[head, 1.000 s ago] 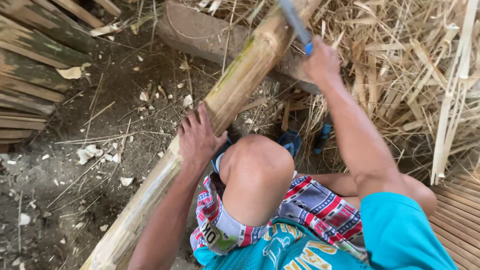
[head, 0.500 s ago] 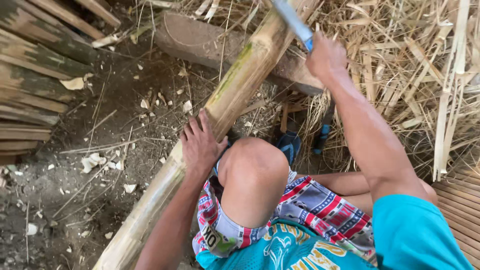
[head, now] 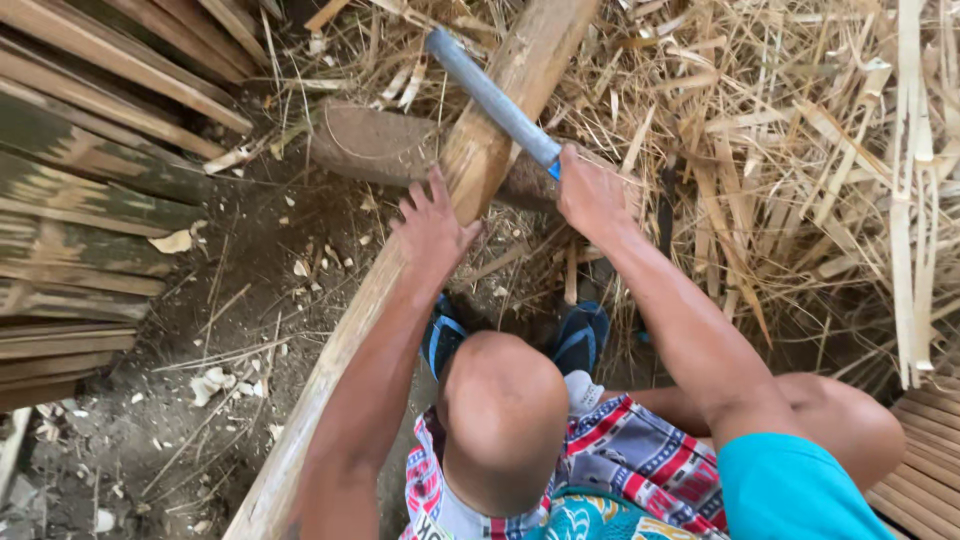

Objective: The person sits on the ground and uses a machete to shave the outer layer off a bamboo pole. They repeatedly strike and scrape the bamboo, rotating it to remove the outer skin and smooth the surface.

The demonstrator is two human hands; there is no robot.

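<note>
A long bamboo pole (head: 350, 330) runs diagonally from the lower left to the top centre, resting across a wooden log block (head: 370, 145). My left hand (head: 432, 225) lies flat on the pole with fingers spread, pressing it down. My right hand (head: 590, 195) is closed around the handle of a long grey-bladed knife (head: 490, 95), whose blade lies across the pole just above the left hand. My bent knee (head: 500, 420) is in the foreground below the hands.
Split bamboo slats (head: 90, 200) are stacked at the left. A heap of dry bamboo shavings and strips (head: 800, 170) fills the right and top. Chips litter the dirt ground (head: 200, 380). Blue sandals (head: 580, 335) show under the knee. Slatted bamboo flooring (head: 925, 470) lies at lower right.
The view has shifted so the hands and pole sit lower in frame. The left hand has slid up the pole toward the log, and the knife blade now rests across the pole.
</note>
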